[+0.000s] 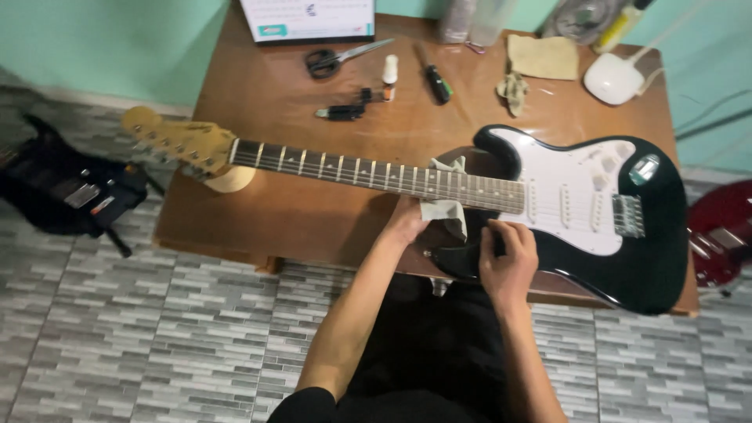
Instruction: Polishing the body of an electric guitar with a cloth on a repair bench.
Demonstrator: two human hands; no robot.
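A black electric guitar with a white pickguard lies flat on a brown wooden table, its neck pointing left and its headstock over a round support. My left hand holds a pale cloth against the underside of the neck near the body. A second bit of the cloth shows above the neck. My right hand grips the lower horn of the guitar body, fingers curled over its edge.
Behind the neck lie scissors, a small white bottle, a black tool, a screwdriver, a rag and a white device. A black bag sits on the floor left, a red guitar right.
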